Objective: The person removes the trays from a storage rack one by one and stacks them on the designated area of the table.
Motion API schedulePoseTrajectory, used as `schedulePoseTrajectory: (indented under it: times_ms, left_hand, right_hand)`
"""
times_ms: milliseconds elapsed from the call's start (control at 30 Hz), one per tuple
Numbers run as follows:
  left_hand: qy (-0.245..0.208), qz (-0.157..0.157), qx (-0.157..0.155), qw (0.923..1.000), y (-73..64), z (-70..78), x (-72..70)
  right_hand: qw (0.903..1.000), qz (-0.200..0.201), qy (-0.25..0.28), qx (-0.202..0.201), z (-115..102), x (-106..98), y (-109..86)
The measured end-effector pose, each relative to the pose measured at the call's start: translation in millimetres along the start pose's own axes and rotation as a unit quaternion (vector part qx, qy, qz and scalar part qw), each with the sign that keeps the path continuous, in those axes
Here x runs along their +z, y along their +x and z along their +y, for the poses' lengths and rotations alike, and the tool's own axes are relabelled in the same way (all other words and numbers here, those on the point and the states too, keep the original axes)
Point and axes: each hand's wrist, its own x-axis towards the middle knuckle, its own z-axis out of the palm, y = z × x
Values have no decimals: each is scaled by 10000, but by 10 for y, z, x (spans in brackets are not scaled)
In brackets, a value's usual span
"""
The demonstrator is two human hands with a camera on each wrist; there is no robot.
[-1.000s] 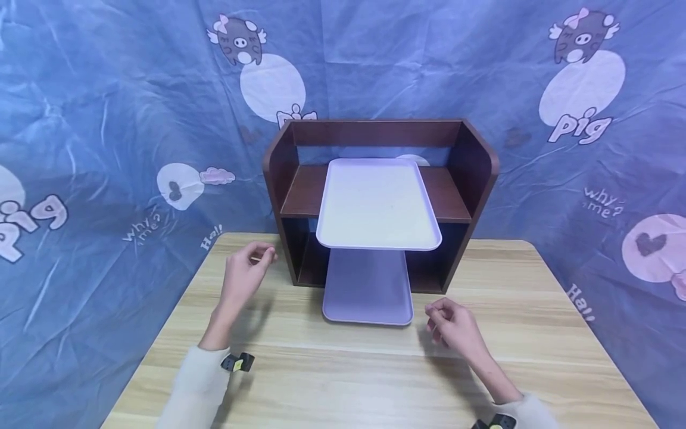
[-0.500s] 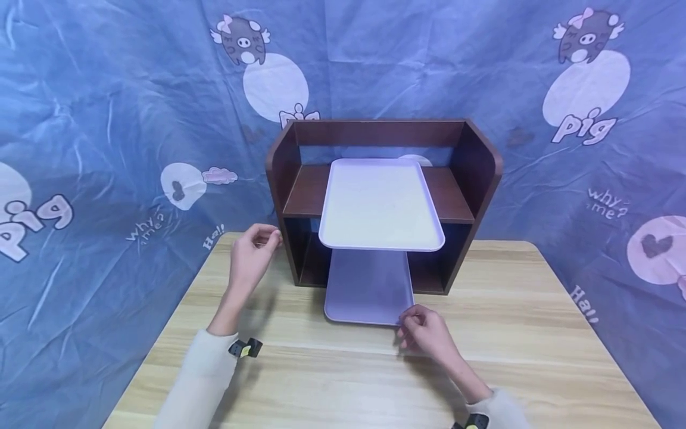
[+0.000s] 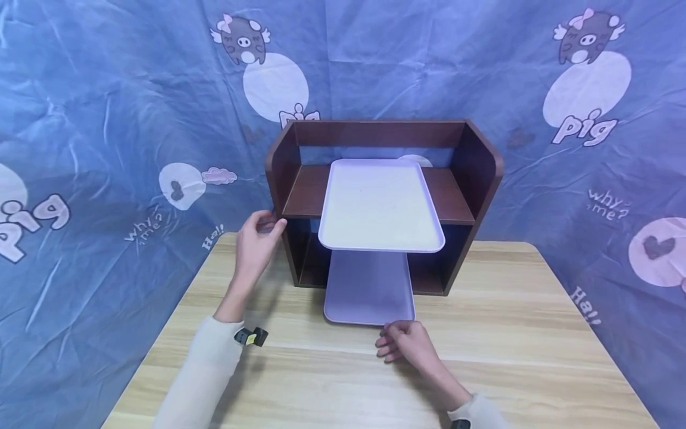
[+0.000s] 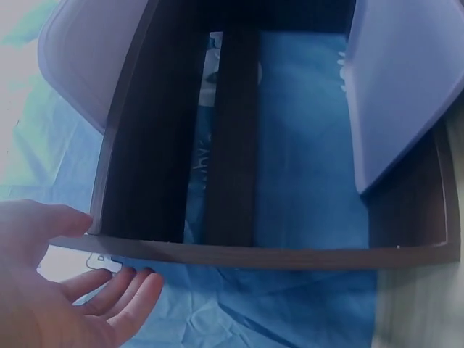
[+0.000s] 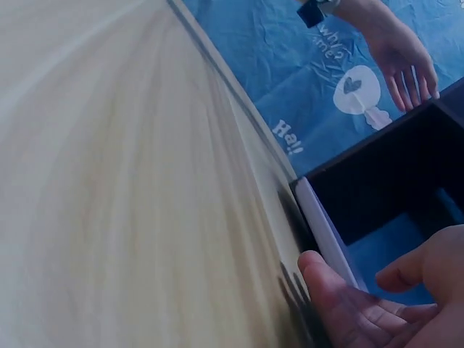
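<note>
A dark brown two-tier shelf (image 3: pixel 380 132) stands on the table. An upper pale lilac tray (image 3: pixel 382 205) lies on its top tier and juts out in front. Below it, a second lilac tray (image 3: pixel 370 292) slants out of the lower compartment, its back part hidden. My left hand (image 3: pixel 253 250) is at the shelf's left side panel; in the left wrist view its thumb (image 4: pixel 69 220) touches the panel's front edge, its loosely bent fingers outside. My right hand (image 3: pixel 411 347) is by the lower tray's front right corner, thumb and fingers apart; contact is unclear.
The light wood table (image 3: pixel 536 333) extends in front and to both sides of the shelf. A blue printed cloth (image 3: pixel 134 119) hangs behind and beside the table. A small dark device (image 3: pixel 252 337) is strapped on my left wrist.
My right hand has moved left to the lower tray's front corner. My left hand has moved up and right to the shelf's left edge. Both trays stay in place.
</note>
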Motion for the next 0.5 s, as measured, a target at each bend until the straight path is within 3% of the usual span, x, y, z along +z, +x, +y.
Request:
schedulePoseTrajectory:
  times_ms: [333, 500]
  left_hand:
    - [-692, -332, 155, 9969, 72, 2, 124]
    - [-613, -265, 140, 9977, 74, -4, 165]
  right_hand:
    - [9964, 127, 819, 156, 77, 128, -37]
    - [9918, 189, 1246, 211, 92, 172, -71]
